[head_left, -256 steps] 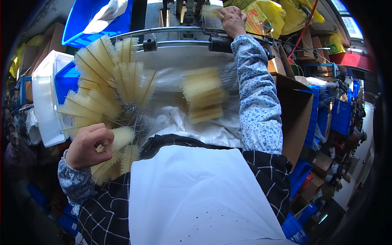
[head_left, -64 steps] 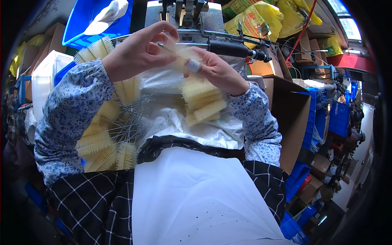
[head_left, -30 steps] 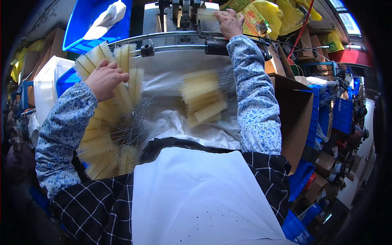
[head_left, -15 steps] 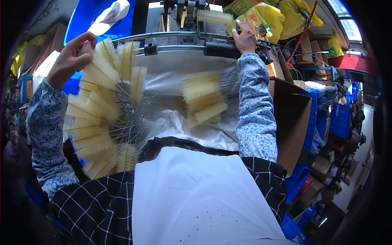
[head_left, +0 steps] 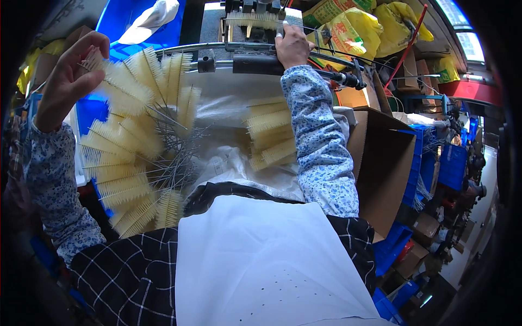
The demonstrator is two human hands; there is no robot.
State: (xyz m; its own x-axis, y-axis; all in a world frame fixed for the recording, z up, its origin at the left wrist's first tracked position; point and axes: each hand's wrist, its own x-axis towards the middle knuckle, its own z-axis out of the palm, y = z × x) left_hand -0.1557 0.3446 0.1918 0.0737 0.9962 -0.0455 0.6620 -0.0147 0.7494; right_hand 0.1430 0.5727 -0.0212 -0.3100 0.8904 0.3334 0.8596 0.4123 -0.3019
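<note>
My left hand [head_left: 70,79] is raised at the upper left, its fingers curled closed around the tip of a pale yellow bristle brush [head_left: 128,89]. That brush lies at the top of a fanned heap of similar brushes [head_left: 125,179], whose twisted wire stems [head_left: 176,146] point inward. My right hand [head_left: 293,48] is closed on a sliding part of the metal machine, just above a black cylinder [head_left: 254,64] on the rail. Where its fingers grip is partly hidden. Left of that hand, another bristle brush [head_left: 253,20] lies crosswise in the machine.
A second stack of brushes [head_left: 269,133] lies on white sheeting [head_left: 217,108], partly behind my right sleeve. An open cardboard box [head_left: 383,168] stands at the right. Yellow bags [head_left: 353,32] sit behind the machine; a blue bin [head_left: 168,32] holds a white cloth.
My right hand has slid left along the rail, and the black cylinder and the brush in the machine moved left too. My left hand has shifted left and slightly down.
</note>
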